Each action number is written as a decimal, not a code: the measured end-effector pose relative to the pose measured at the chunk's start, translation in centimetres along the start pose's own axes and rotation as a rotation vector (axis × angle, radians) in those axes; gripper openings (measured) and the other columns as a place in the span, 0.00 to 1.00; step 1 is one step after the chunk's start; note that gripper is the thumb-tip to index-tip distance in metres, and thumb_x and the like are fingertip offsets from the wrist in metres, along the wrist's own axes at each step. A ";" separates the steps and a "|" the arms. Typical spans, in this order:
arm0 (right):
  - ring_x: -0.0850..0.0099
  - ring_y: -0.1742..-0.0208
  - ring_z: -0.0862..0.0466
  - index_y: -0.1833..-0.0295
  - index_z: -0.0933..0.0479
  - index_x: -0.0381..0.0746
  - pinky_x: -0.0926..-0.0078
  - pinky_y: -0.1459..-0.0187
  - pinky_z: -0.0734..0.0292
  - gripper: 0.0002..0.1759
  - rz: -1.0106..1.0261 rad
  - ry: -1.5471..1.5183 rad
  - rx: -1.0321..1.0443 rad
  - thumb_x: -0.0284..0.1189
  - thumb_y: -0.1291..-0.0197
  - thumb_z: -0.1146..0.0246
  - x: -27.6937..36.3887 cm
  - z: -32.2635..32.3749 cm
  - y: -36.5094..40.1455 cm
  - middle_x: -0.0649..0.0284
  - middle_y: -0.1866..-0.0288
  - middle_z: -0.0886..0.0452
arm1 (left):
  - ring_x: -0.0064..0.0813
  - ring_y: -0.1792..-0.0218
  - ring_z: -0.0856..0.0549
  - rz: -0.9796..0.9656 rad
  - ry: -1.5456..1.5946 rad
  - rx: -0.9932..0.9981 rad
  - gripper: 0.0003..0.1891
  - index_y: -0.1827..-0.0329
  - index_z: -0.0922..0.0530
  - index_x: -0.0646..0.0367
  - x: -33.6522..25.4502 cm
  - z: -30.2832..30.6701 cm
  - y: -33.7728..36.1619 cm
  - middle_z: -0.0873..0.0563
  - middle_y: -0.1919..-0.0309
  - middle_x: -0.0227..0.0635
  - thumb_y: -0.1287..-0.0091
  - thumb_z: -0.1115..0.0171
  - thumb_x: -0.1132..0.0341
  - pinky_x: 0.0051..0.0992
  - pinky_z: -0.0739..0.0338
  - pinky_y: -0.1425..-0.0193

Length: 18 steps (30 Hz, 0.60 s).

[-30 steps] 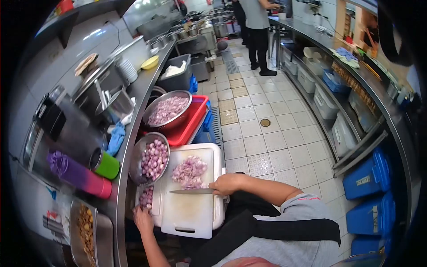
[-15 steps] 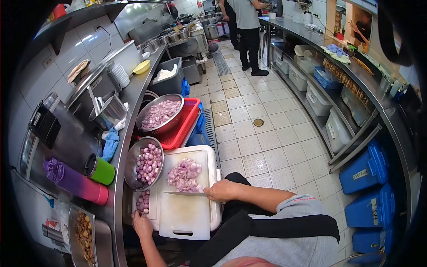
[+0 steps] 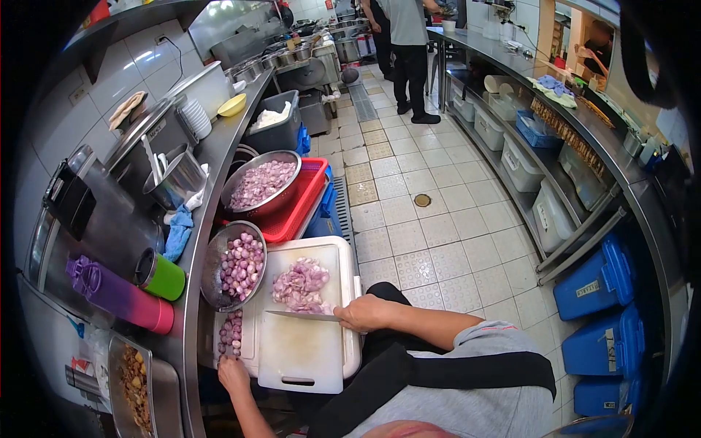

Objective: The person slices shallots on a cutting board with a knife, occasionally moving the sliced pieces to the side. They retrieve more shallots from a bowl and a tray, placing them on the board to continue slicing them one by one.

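My right hand (image 3: 357, 314) is closed round the handle of a knife (image 3: 301, 315), its blade lying across the white cutting board (image 3: 301, 358) just below a pile of sliced shallots (image 3: 301, 285). To the left, my left hand (image 3: 234, 375) has its fingers curled together at the near end of a row of whole peeled shallots (image 3: 230, 332), seemingly on one of them; the fingertips show only in part. A metal bowl (image 3: 212, 271) of whole peeled shallots stands above that row. The board rests on a white lidded container (image 3: 350, 358).
Beyond the board, a colander (image 3: 290, 162) of sliced shallots sits in a red basket (image 3: 318, 175). A steel counter (image 3: 191, 321) along the left carries a purple-pink bottle (image 3: 120, 292) and a green tumbler (image 3: 162, 276). Blue bins (image 3: 595, 281) stand right; another person (image 3: 409, 58) stands far ahead.
My left hand has shifted slightly down and right, its fingers now at the end of the shallot row. The knife stays at the pile's edge. The view has moved slightly.
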State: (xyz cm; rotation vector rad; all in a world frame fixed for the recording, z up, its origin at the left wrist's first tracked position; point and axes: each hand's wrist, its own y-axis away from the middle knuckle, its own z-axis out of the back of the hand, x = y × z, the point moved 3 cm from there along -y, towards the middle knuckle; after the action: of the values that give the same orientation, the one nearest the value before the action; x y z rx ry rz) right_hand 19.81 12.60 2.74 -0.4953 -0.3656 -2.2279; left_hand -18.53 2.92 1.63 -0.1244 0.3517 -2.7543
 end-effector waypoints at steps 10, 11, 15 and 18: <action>0.45 0.69 0.15 0.53 0.31 0.33 0.45 0.68 0.21 0.17 0.002 -0.011 -0.013 0.38 0.33 0.44 0.0 -0.1 0.1 0.47 0.74 0.18 | 0.49 0.60 0.15 -0.045 0.312 -0.041 0.07 0.61 0.17 0.67 -0.9 2.3 3.1 0.14 0.62 0.49 0.41 0.36 0.76 0.41 0.21 0.54; 0.45 0.69 0.15 0.53 0.31 0.33 0.45 0.68 0.21 0.17 0.003 -0.011 -0.014 0.38 0.33 0.44 0.0 0.0 0.1 0.47 0.74 0.18 | 0.46 0.62 0.14 0.055 0.436 -0.038 0.07 0.59 0.17 0.67 -1.2 2.6 3.3 0.14 0.63 0.48 0.40 0.36 0.76 0.39 0.20 0.56; 0.45 0.71 0.15 0.53 0.32 0.35 0.46 0.70 0.21 0.17 0.034 -0.009 -0.053 0.39 0.32 0.44 -0.1 -0.7 0.0 0.48 0.76 0.18 | 0.37 0.66 0.15 0.069 0.752 -0.068 0.09 0.55 0.20 0.64 -7.2 4.6 4.4 0.14 0.64 0.43 0.36 0.35 0.72 0.34 0.20 0.59; 0.46 0.74 0.16 0.53 0.32 0.36 0.46 0.73 0.22 0.17 0.054 0.033 -0.102 0.40 0.31 0.44 0.6 -0.8 -0.1 0.49 0.78 0.19 | 0.42 0.59 0.18 -0.114 0.727 -0.139 0.07 0.58 0.21 0.63 -13.7 4.3 5.6 0.16 0.63 0.43 0.37 0.34 0.73 0.38 0.23 0.52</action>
State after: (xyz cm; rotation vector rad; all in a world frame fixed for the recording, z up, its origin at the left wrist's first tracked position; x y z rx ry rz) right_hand 19.17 11.98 2.30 -0.5160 -0.2198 -2.2078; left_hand -3.27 1.89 3.82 0.8625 0.7351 -2.7879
